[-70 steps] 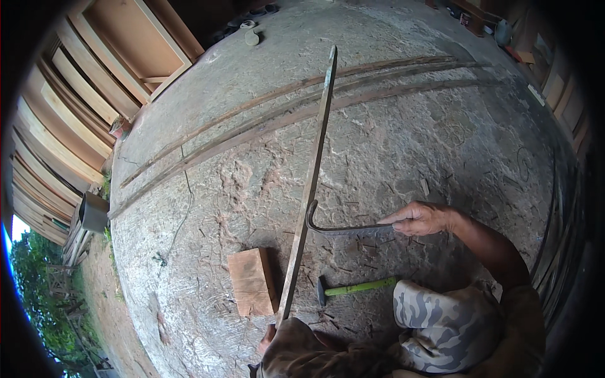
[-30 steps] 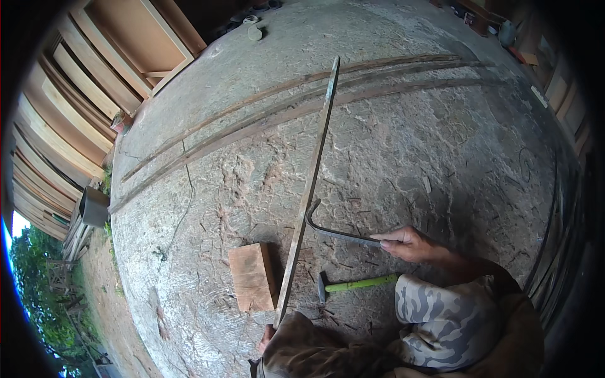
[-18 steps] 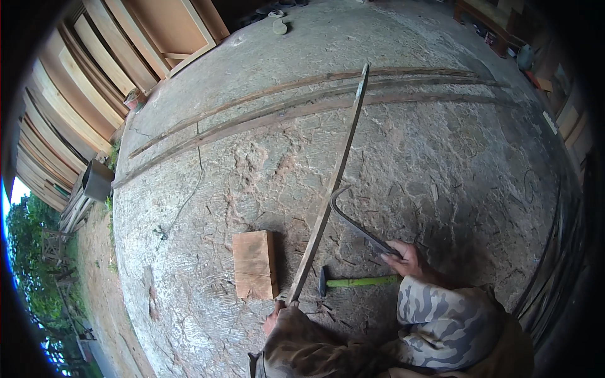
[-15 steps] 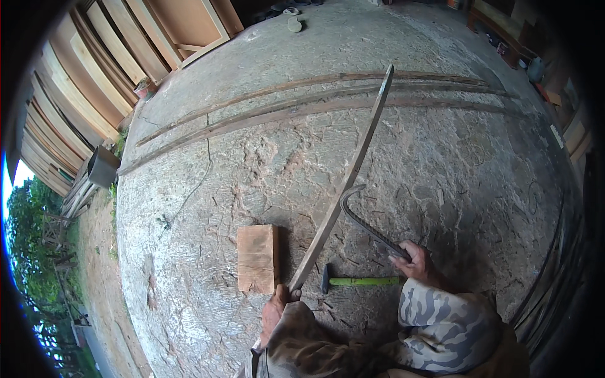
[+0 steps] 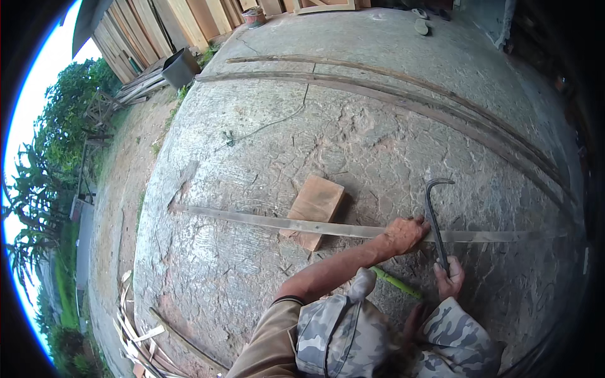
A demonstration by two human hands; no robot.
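Note:
My left hand (image 5: 406, 235) is closed around a long, thin wooden strip (image 5: 271, 222), which runs left to right across the view and passes over a wooden block (image 5: 320, 196). In my right hand (image 5: 449, 278) is a dark crowbar (image 5: 430, 211), gripped near its lower end, with its hooked end up and bent to the right. The crowbar's shaft crosses in front of the strip, right beside my left hand; I cannot tell if they touch. Between my arms shows the green handle of a hammer (image 5: 398, 283); its head is hidden.
Several long wooden battens (image 5: 378, 94) lie across the rough concrete floor (image 5: 252, 170) farther off. A thin cord (image 5: 277, 121) lies nearer. Planks lean at the back left by a grey bin (image 5: 180, 68). Loose wood strips (image 5: 135, 334) are heaped at the lower left.
The strip has swung from pointing away from me to lying crosswise. My left hand has moved right along with it. My right hand still holds the crowbar. The view has turned left.

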